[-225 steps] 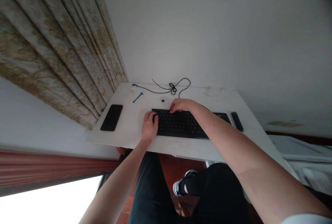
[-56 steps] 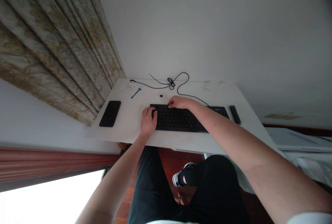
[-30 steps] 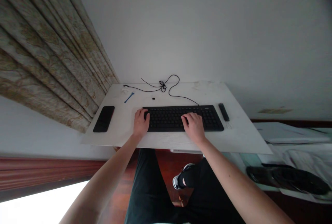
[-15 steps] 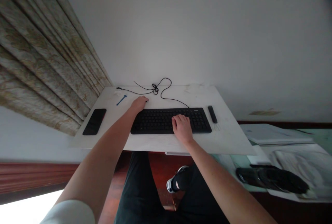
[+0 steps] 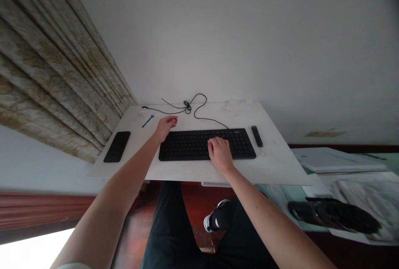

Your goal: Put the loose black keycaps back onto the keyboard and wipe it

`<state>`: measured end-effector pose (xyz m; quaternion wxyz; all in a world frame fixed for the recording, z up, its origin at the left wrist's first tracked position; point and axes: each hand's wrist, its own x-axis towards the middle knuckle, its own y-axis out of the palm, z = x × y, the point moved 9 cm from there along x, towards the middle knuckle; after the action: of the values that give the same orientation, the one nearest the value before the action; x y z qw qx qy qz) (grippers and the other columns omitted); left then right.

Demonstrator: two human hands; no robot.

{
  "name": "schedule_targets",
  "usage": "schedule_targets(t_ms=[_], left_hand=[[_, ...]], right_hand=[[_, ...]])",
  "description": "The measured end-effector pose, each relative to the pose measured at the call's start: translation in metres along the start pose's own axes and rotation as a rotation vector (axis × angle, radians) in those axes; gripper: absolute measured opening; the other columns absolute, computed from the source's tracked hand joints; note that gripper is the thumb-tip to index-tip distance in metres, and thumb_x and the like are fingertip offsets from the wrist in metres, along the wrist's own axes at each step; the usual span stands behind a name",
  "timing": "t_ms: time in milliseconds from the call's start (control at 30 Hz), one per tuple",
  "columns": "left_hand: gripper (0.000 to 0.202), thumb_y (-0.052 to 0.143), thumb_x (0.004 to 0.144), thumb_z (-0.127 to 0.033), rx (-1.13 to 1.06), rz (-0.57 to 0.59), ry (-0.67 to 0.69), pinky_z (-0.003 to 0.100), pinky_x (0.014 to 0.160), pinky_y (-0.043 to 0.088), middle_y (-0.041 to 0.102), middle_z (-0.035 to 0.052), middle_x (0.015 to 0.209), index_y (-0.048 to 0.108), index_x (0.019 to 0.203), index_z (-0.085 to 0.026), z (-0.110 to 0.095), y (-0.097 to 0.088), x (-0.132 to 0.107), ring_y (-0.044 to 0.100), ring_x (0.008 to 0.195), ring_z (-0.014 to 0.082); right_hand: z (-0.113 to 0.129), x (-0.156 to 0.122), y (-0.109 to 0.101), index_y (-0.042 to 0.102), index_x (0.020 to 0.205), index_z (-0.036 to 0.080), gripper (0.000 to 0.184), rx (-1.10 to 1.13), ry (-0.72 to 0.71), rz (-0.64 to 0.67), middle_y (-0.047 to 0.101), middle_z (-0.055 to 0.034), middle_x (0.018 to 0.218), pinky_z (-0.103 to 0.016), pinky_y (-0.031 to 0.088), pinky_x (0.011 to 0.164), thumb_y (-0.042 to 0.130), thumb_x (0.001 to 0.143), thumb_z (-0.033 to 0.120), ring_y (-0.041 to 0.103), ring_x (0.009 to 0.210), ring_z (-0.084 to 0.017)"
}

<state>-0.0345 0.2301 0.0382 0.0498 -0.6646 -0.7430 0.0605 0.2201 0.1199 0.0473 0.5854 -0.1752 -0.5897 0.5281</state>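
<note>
A black keyboard (image 5: 183, 146) lies on the white table in front of me. My left hand (image 5: 164, 129) is above its upper left corner, pinching a small black piece (image 5: 175, 122), too small for me to name, at the fingertips. Resting on the right half of the keys is my right hand (image 5: 220, 152), fingers laid over them and slightly bent. The keyboard's black cable (image 5: 187, 107) is bundled near the wall. Left of my left hand lies a thin blue tool (image 5: 148, 121). A black handle with thin wires (image 5: 257, 136) lies right of the keyboard.
A dark phone (image 5: 117, 147) lies at the left of the white table (image 5: 280, 165). Patterned curtains (image 5: 62, 61) hang along the left side. At lower right, papers (image 5: 343, 161) and a shiny black item (image 5: 333, 215) are on a lower surface.
My left hand has turned and lifted slightly, so the small black piece at its fingertips shows more. My right hand stays on the keyboard. The view has shifted a little.
</note>
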Motion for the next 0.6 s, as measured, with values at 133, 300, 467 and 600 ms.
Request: schedule_targets(t_ms=[133, 300, 467, 600], left_hand=[[0.022, 0.069, 0.084, -0.014, -0.592, 0.105, -0.215, 0.028, 0.090, 0.052, 0.069, 0.0067, 0.097, 0.069, 0.106, -0.015, 0.006, 0.026, -0.050, 0.065, 0.088, 0.0117], [0.019, 0.067, 0.085, -0.008, -0.820, 0.144, -0.300, 0.022, 0.086, 0.054, 0.070, 0.0057, 0.098, 0.068, 0.103, -0.015, 0.006, 0.056, -0.102, 0.066, 0.087, 0.0094], [0.019, 0.069, 0.085, -0.010, -0.882, 0.183, -0.321, 0.021, 0.085, 0.054, 0.071, 0.0045, 0.098, 0.068, 0.104, -0.016, 0.007, 0.073, -0.126, 0.067, 0.085, 0.0081], [0.022, 0.072, 0.084, -0.014, -0.883, 0.196, -0.318, 0.024, 0.089, 0.054, 0.071, 0.0040, 0.098, 0.068, 0.106, -0.017, 0.011, 0.076, -0.136, 0.067, 0.085, 0.0089]], right_hand=[[0.002, -0.001, -0.002, 0.061, 0.088, 0.018, 0.026, 0.015, -0.010, -0.006, 0.065, -0.0076, 0.088, -0.035, 0.032, 0.081, 0.040, 0.102, 0.023, 0.054, 0.085, -0.022], [0.006, -0.003, -0.005, 0.062, 0.091, 0.018, 0.027, 0.042, -0.040, -0.023, 0.066, -0.0084, 0.087, -0.036, 0.034, 0.082, 0.040, 0.102, 0.027, 0.056, 0.084, -0.022], [0.013, -0.007, -0.012, 0.062, 0.097, 0.018, 0.020, 0.194, -0.074, -0.036, 0.067, -0.0087, 0.091, -0.037, 0.040, 0.083, 0.046, 0.100, 0.030, 0.059, 0.086, -0.023], [0.027, -0.007, -0.020, 0.062, 0.107, 0.019, 0.020, 0.418, -0.034, -0.041, 0.066, -0.0081, 0.094, -0.036, 0.046, 0.080, 0.052, 0.097, 0.033, 0.060, 0.085, -0.022]])
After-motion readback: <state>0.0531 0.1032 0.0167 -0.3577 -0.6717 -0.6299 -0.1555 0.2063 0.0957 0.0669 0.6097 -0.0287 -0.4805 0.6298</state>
